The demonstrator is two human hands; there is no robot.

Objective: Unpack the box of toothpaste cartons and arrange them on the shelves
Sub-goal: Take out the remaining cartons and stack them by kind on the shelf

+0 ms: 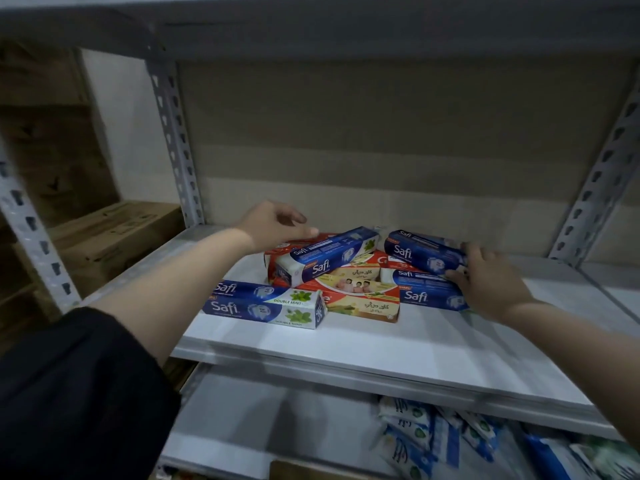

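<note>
brown cardboard boxes point(114, 233) stacked at left, blue-and-white packets point(433, 441) on lower level

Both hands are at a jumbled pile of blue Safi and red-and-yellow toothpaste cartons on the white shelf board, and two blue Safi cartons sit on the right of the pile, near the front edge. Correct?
Nearly. The two blue-and-white Safi Double Mint cartons sit left of the pile, not right. The head view shows the left hand and right hand at the jumbled pile of cartons on the white shelf board.

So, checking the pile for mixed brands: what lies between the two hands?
Head view: between left hand and right hand, a tilted Safi carton lies over red-yellow cartons.
</note>
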